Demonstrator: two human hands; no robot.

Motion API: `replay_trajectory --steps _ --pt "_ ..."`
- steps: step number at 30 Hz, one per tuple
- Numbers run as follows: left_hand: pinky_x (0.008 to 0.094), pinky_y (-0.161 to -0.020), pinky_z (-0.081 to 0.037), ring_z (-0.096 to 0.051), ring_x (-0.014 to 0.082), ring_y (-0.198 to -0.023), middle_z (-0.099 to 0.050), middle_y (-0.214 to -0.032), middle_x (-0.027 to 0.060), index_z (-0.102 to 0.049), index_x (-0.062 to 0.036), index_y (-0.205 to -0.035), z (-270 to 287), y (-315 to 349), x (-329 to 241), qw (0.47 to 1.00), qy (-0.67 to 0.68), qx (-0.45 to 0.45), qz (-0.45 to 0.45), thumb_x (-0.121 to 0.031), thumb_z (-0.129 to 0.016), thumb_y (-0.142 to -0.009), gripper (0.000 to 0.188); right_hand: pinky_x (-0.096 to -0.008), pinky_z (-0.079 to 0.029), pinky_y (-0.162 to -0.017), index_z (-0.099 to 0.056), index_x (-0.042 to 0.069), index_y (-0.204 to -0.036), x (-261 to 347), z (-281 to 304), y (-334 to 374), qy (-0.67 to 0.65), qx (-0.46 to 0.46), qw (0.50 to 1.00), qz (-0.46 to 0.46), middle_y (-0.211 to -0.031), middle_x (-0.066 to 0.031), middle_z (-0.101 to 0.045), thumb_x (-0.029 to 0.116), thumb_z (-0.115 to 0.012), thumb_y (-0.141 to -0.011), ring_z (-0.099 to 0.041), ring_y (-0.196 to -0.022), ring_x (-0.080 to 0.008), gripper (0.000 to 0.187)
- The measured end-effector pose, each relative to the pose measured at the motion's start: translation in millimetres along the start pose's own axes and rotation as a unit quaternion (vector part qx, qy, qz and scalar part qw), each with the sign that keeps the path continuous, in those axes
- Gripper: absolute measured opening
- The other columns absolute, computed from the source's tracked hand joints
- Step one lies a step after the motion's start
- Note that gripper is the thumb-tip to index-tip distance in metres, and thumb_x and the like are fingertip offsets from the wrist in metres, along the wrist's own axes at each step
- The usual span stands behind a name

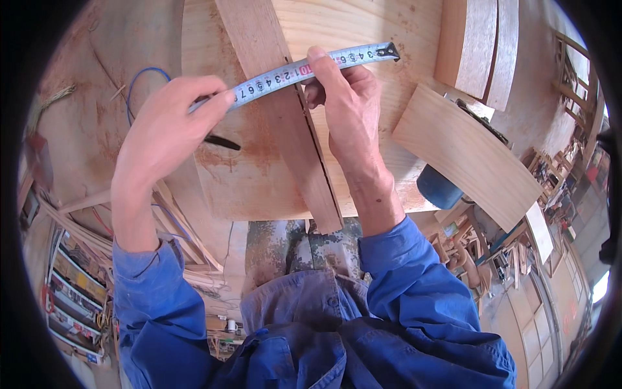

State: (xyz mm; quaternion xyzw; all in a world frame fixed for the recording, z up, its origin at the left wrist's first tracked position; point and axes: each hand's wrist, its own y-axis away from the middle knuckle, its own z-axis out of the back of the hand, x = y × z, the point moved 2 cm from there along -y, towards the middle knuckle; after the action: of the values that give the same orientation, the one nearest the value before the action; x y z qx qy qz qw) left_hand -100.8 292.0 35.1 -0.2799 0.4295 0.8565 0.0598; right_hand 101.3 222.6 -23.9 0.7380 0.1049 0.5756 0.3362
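A tape measure's blade (272,79) stretches over a long reddish-brown wooden board (285,139), its black hooked end lying to the right. My left hand (162,126) is closed around the blade's left part; the case, if it is in that palm, is hidden. A black strap-like piece (222,141) pokes out below these fingers. With thumb above and fingers below, my right hand (353,104) pinches the blade nearer the hook. A narrow dark gap (314,136) runs along the board's right side, beneath the blade.
The board lies across a pale, stained wooden worktop (227,188). Thick timber pieces (470,48) stand at the upper right. Below them, a light plank (470,152) sits above a blue rounded object (438,187). A blue cord (133,81) and wood strips (91,227) are on the left.
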Motion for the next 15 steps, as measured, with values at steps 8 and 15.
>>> replay_trajectory --steps 8,15 --pt "0.0284 -0.056 -0.034 -0.044 0.0072 -0.061 -0.05 -0.063 -0.001 -0.066 0.0021 -0.084 0 7 17 0.973 0.185 -0.121 0.07 -0.034 -0.059 -0.102 0.04 -0.0354 -0.055 -0.074 -0.068 -0.005 -0.105 19 -14 -9 0.235 0.018 0.961 0.143 -0.096 -0.015 -0.068 0.024 -0.072 -0.091 -0.067 -0.082 -0.0227 0.032" --pt "0.0311 -0.057 -0.037 -0.048 0.0134 -0.059 -0.05 -0.062 0.0056 -0.066 0.0016 -0.086 -2 19 20 0.99 0.122 -0.066 0.021 -0.032 -0.063 -0.099 0.036 -0.0375 -0.055 -0.09 -0.067 -0.003 -0.119 -3 66 64 0.24 0.072 0.967 -0.038 -0.108 -0.0156 -0.073 0.024 -0.071 -0.093 -0.068 -0.101 -0.0225 0.038"
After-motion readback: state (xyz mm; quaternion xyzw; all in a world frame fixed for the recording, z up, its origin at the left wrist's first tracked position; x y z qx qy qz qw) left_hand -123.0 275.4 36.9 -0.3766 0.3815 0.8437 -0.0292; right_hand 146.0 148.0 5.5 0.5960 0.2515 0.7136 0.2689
